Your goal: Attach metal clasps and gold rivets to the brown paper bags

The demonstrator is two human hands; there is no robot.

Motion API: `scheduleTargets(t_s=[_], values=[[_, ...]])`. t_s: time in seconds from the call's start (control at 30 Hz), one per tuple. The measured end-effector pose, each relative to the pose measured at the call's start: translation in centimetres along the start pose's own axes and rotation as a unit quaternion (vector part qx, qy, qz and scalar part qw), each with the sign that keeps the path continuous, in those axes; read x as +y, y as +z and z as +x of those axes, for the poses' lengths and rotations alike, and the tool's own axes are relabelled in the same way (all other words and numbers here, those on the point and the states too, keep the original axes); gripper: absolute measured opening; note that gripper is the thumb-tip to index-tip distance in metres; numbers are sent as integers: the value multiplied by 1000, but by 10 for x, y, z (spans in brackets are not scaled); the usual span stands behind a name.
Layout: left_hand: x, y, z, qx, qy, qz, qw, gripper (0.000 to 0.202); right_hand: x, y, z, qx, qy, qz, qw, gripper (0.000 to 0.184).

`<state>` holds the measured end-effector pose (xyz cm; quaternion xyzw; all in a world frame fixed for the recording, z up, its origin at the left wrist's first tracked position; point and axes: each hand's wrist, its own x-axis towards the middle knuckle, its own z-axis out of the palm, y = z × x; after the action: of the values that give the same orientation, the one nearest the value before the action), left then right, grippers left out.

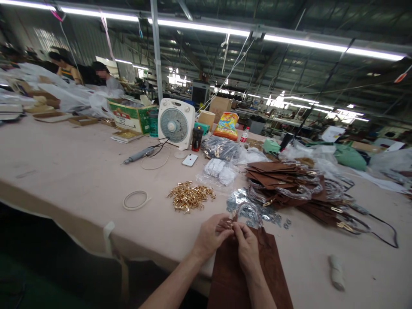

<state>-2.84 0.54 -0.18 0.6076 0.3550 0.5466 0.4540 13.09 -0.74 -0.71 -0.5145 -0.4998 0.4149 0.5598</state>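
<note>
Brown handbag (pixel 230 270) lies close in, seemingly for reach, the left hand (pixel 209 236) and right hand (pixel 248 249) pinching a gold-coloured fitting (pixel 230 223) between narrowed fingertips (pixel 226 234) at the bag's top.

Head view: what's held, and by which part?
Small gold fitting, pinched between left hand and right hand by the brown panel; gripped part too small to tell.

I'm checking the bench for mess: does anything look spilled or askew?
Slightly: the silvery metal pieces lie scattered, a few apart from the rest, whereas the gold fittings sit in one heap. The brown stack is fanned unevenly. No damage is evident.
</note>
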Motion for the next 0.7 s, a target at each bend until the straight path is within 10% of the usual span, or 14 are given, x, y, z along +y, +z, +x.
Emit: scheduleTargets(t_s=[0.7], values=[[12,-5,3,0,35,77,996,21,4,2,3,-49,60,119,990,42]])
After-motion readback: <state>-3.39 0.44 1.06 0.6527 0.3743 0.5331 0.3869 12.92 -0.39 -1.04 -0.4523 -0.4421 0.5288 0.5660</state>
